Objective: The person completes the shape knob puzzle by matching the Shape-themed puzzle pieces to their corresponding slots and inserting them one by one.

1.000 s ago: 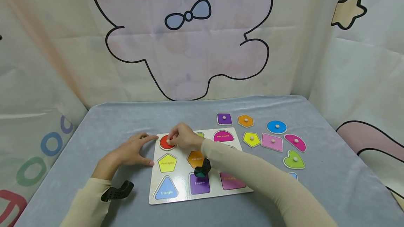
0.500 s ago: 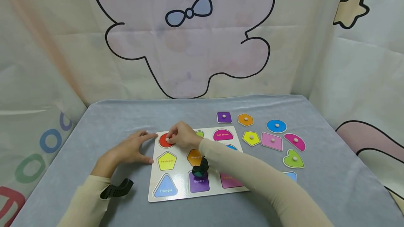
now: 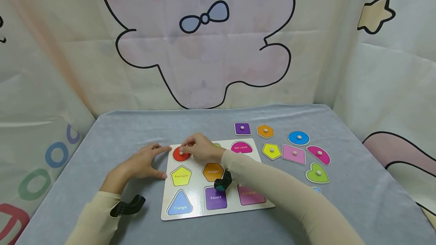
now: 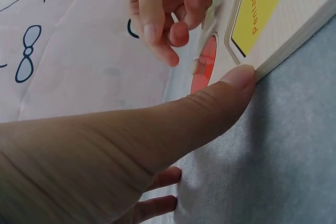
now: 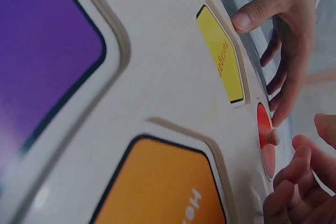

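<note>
The red round puzzle piece lies in the top left recess of the white shape board. My right hand hovers just beside its small knob, thumb and fingers loosely bent with nothing between them; both wrist views show a gap between these fingertips and the knob. My left hand lies at the board's left edge with fingers spread, the thumb touching the edge near the yellow pentagon recess. The right hand and sleeve cover parts of the board's top and right recesses.
Loose knobbed pieces lie right of the board: a purple square, an orange hexagon, a blue oval, a yellow pentagon, a pink rectangle, a magenta half round and a green heart. A blue piece is partly hidden by the sleeve.
My right hand has let go of the red piece's knob and shifted slightly right. The left hand keeps its place at the board's edge.
</note>
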### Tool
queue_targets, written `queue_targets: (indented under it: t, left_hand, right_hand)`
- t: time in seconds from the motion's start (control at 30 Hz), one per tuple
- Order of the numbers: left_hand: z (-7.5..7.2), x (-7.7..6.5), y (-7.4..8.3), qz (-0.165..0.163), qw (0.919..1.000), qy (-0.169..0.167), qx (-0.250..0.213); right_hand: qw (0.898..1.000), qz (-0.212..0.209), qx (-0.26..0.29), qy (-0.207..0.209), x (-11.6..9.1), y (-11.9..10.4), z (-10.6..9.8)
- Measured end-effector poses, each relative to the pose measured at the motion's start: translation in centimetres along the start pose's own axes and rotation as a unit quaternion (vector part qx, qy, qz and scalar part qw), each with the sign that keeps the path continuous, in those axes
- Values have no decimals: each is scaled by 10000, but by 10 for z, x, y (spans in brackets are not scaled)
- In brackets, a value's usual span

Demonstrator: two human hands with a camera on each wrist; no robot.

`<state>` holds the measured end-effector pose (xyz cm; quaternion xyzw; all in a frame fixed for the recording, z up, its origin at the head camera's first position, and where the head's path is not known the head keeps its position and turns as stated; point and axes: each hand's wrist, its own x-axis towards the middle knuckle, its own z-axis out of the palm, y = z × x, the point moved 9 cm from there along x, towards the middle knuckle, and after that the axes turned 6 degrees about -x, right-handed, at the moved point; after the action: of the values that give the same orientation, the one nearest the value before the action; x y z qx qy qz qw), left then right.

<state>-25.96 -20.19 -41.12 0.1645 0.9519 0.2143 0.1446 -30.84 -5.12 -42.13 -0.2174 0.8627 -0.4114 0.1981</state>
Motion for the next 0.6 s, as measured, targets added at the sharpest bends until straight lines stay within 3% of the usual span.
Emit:
queue_targets:
  t: [0.27, 0.6]
  left_hand:
    - [3, 3, 0, -107, 9999, -4, -42]
    - [2, 2, -1, -133, 9999, 33, -91]
  right_hand:
    - [9960, -657, -603, -70, -17, -1, -17]
    - [9955, -538, -778, 30, -36, 20, -48]
